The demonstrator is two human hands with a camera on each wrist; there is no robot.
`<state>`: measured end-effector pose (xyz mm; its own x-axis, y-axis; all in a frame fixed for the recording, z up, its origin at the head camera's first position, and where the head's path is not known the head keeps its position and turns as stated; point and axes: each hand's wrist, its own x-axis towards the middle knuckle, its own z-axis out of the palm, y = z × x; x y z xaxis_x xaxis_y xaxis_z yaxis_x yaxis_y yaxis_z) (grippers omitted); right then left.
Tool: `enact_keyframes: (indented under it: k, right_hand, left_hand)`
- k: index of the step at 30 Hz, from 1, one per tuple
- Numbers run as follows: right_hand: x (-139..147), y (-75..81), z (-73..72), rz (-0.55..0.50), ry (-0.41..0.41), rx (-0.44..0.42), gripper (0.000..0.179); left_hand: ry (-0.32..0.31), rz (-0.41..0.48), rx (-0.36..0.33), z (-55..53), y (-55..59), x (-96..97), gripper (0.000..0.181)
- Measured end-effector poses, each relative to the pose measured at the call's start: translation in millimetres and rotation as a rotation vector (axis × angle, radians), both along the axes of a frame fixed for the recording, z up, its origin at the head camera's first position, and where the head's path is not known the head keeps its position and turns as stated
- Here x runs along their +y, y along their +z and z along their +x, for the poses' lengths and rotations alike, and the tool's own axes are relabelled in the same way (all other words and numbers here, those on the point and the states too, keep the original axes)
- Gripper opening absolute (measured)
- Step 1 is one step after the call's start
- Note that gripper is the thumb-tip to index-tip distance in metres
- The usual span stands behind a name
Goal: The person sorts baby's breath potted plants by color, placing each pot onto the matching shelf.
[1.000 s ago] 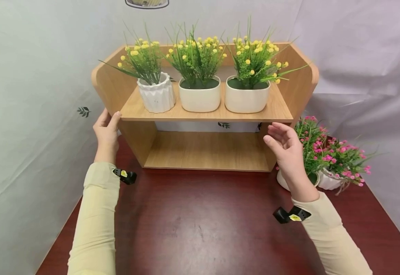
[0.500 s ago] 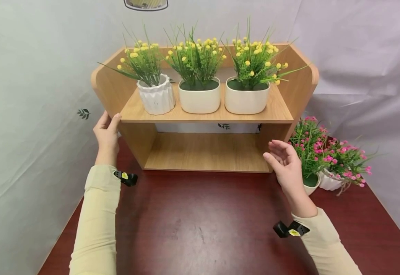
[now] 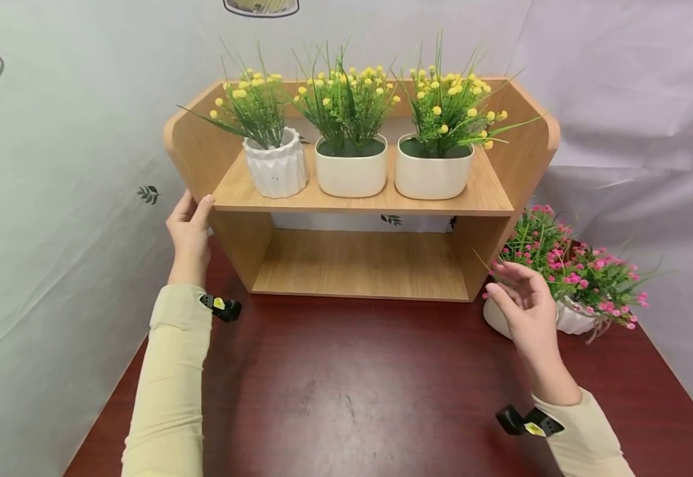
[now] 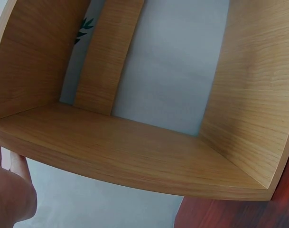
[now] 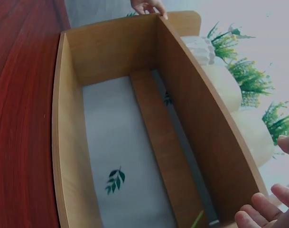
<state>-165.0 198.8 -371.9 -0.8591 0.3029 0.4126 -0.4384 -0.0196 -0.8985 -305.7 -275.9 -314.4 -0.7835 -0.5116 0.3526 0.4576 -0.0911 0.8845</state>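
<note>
Here, left fingers (image 3: pixel 185 203) grip the shelf (image 3: pixel 358 265); right fingers (image 3: pixel 521 271) curve, parted.

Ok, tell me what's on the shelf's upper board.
Three white pots of yellow flowers stand in a row on the upper board. The wood under and just behind them is covered.

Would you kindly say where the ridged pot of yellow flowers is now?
In the head view, the ridged pot stands at the left end of the upper shelf, beside the middle oval planter.
</note>
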Motion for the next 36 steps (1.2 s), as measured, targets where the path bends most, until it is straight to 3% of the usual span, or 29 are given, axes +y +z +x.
enact_keyframes:
  k: [11,17,21,28,36]
  right_hand:
    - [29,-9.9,7.6,-0.009,-0.142,0.060,0.034]
    - [45,-17.2,10.0,0.209,-0.353,-0.014,0.029]
    - [53,-22.5,10.6,0.254,-0.460,-0.077,0.028]
    - [63,-33.0,9.2,0.253,-0.516,-0.167,0.029]
    - [77,-49.5,2.8,0.236,-0.546,-0.292,0.028]
  left_hand:
    - [-0.005,-0.005,-0.062,1.1,1.7,1.9,0.045]
    - [-0.001,0.015,-0.051,0.3,1.1,2.1,0.044]
    - [0.002,0.018,-0.057,0.2,0.4,0.9,0.044]
    - [0.001,0.003,-0.074,-0.6,0.7,-0.2,0.044]
    - [-0.001,0.026,-0.037,-1.4,1.5,0.3,0.044]
